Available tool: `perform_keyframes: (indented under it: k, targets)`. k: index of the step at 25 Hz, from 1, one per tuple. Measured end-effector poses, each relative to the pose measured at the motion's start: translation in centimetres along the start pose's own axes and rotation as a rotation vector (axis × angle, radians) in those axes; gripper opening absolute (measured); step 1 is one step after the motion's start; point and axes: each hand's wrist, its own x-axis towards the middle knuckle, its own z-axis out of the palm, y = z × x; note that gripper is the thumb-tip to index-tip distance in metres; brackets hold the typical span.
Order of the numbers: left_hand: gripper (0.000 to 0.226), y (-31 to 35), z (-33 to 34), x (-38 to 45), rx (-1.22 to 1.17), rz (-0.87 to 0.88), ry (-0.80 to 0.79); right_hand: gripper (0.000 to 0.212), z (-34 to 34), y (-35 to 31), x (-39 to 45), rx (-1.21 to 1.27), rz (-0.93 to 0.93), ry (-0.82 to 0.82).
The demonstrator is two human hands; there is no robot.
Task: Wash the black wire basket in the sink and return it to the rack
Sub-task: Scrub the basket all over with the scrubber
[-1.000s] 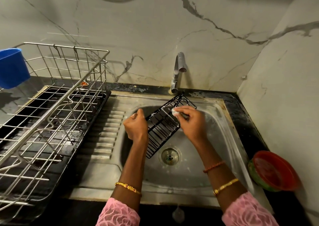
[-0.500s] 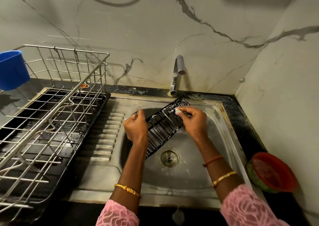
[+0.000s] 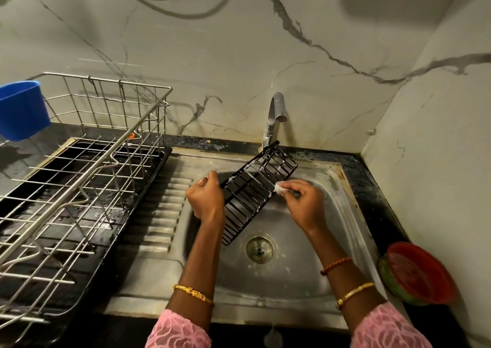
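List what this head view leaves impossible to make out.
- Scrubber in right hand: only a white tip shows; fingers cover the rest.
- Left hand fingers: hidden behind its back where it grips the basket.
- Rack: cut off by left edge.

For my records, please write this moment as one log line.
step: scrubbing | left hand: holds basket over sink | right hand: pinches soapy pad
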Motion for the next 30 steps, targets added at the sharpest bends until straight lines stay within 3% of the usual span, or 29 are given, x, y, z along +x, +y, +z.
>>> perform_keyframes:
  k: [5,11,14,20,26,30]
  targets:
    - [0.033,0.1,0.3,-0.4,-0.035,0.026,-0.010,0.019,2.0,-3.6,3.3,0.016,-0.022,-0.016]
    - [0.037,0.1,0.0,0.0,-0.034,0.034,0.008,0.018,0.1,0.0,-0.4,0.052,0.044,0.067]
    - [0.037,0.0,0.0,0.1,-0.026,0.055,-0.016,0.020,0.4,-0.8,2.3,0.064,0.063,0.111]
    - [0.044,-0.1,0.3,-0.3,-0.013,0.106,-0.056,0.017,2.4,-2.4,5.4,0.038,-0.010,-0.003]
    - [0.040,-0.6,0.0,0.2,0.030,0.034,0.020,0.014,0.7,2.0,0.7,-0.060,0.016,0.010]
    - [0.039,-0.9,0.4,0.1,0.036,0.045,-0.006,0.016,1.4,-0.2,3.2,-0.003,0.079,0.038]
